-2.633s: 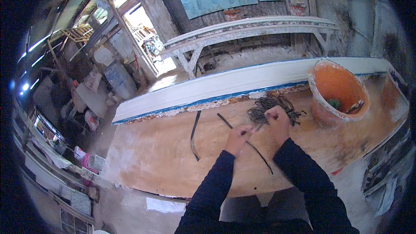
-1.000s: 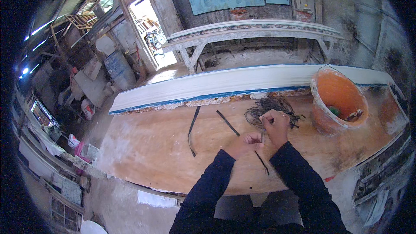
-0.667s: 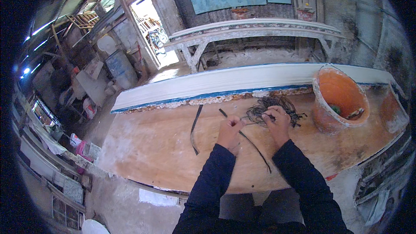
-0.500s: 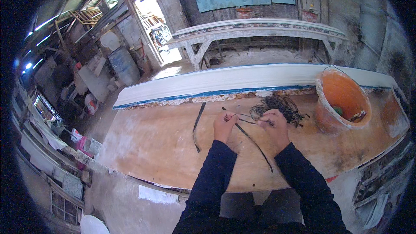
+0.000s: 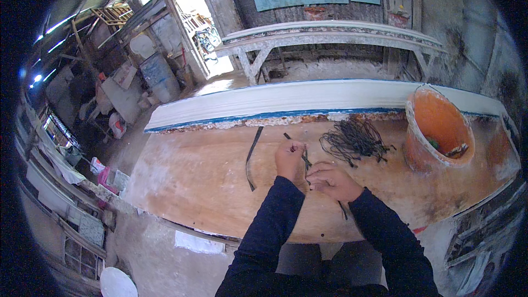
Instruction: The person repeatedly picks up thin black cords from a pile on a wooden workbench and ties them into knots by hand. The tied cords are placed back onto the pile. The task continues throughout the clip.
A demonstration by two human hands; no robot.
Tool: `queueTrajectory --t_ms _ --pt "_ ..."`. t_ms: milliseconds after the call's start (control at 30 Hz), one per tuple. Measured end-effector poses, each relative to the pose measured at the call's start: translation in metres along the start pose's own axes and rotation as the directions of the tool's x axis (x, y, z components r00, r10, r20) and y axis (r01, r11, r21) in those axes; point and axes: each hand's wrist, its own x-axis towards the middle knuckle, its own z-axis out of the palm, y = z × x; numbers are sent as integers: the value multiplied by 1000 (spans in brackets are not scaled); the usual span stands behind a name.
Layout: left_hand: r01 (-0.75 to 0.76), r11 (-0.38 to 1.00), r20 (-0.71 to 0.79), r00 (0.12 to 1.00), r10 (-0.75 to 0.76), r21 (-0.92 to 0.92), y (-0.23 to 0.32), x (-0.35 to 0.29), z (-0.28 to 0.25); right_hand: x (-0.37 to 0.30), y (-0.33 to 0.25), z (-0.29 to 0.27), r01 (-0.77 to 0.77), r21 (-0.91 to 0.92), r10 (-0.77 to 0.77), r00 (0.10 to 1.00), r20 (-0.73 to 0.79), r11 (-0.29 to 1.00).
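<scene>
Over the brown board, my left hand [image 5: 290,160] is closed in a pinch on a thin dark cord [image 5: 306,163]. Just below and to the right of it, my right hand [image 5: 334,181] pinches the lower part of that cord, so it runs short between the two hands. Beneath them lies a flat black strip [image 5: 344,209], mostly covered by my hands. A second black strip [image 5: 251,159] rests to the left of my left hand, slightly curved. A tangled pile of black cords [image 5: 356,142] sits beyond my right hand, apart from it.
An orange bucket [image 5: 413,132], smeared with white and holding a few small items, stands at the right of the board [image 5: 181,181]. A long white moulding with a blue edge [image 5: 275,99] runs along the far side. Behind it is a white-stained bench [image 5: 330,40].
My right hand has moved left and toward me, away from the cord pile and close under my left hand. The cord between them now runs up and down rather than sideways.
</scene>
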Motion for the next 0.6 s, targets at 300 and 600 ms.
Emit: queueTrajectory --t_ms 300,600 --pt "-42 995 13 999 41 91 -15 -2 9 -3 6 0 -31 -70 32 999 16 997" --pt "-66 977 81 995 51 200 -7 -7 11 -2 2 -4 -35 -97 38 999 32 995"
